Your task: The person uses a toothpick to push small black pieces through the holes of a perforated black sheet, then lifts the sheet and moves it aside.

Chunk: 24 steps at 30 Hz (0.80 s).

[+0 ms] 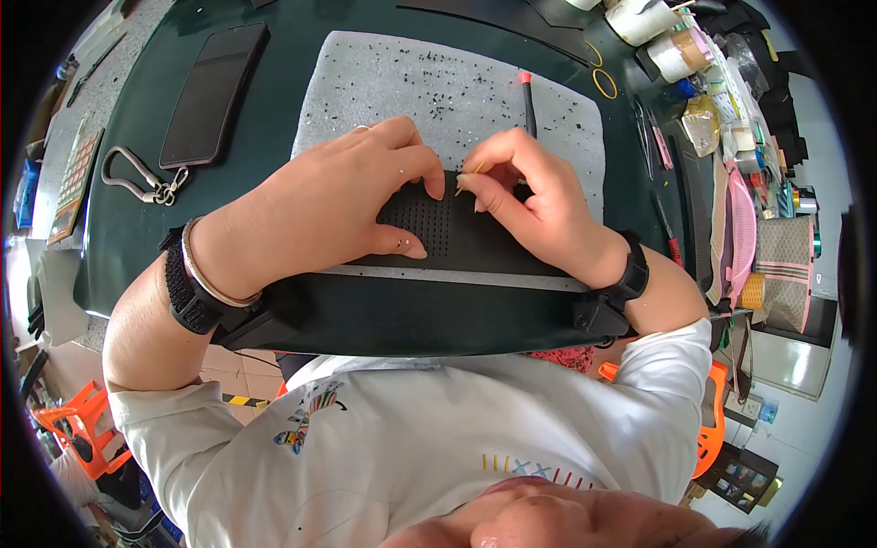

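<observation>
A black perforated sheet (429,228) with rows of small holes lies near the front of a light grey foam pad (393,78). My left hand (338,196) rests over the sheet's left part, thumb and index finger apart, their tips on it around the holes. Above the sheet, right of the holes, my right hand (544,201) pinches a thin yellowish stick (476,171) between thumb and index finger. Whether its tip touches the sheet I cannot tell. Many tiny black bits dot the pad. Behind my right hand lies a dark rod-shaped tool with a red end (525,80).
A dark phone (215,96) with a grey wrist strap (137,187) lies left on the dark green table (402,315). Tape rolls (681,55), slim hand tools (653,142) and a yellow cord loop (604,82) crowd the right side. A calculator (76,187) stands far left.
</observation>
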Motion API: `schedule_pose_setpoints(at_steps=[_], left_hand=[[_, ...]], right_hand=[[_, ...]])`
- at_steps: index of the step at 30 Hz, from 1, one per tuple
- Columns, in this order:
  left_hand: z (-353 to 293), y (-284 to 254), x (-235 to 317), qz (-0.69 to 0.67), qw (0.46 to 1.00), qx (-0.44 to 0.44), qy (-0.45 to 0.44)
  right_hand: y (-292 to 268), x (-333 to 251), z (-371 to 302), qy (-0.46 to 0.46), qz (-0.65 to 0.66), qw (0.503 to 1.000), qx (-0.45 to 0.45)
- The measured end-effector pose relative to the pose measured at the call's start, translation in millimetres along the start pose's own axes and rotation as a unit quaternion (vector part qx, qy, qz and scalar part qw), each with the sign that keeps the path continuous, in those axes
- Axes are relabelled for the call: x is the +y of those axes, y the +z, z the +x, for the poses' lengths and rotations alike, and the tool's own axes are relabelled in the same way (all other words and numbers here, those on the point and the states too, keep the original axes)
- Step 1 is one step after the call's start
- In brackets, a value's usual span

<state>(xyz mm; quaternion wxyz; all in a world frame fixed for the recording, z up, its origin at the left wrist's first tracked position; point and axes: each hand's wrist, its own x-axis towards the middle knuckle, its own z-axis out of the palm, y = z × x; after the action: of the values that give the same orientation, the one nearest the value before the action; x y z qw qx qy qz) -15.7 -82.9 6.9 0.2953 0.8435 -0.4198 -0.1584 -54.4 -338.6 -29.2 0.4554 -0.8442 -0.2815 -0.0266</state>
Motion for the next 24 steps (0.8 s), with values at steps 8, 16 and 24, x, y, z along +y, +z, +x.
schedule_pose_setpoints(at_steps=[8,16,24], left_hand=[[0.7,0.3,-0.7,0.001,1.0,0.0,0.003],[0.8,2.0,-3.3,-0.002,1.0,0.009,0.016],[1.0,0.4,-0.7,0.008,1.0,0.005,0.011]], right_hand=[[-0.5,-1.6,-2.1,-0.009,0.022,1.0,0.001],[-2.5,-0.4,-4.9,-0.017,0.016,0.999,-0.026],[-2.7,-4.0,-4.3,-0.046,-0.025,0.997,-0.06]])
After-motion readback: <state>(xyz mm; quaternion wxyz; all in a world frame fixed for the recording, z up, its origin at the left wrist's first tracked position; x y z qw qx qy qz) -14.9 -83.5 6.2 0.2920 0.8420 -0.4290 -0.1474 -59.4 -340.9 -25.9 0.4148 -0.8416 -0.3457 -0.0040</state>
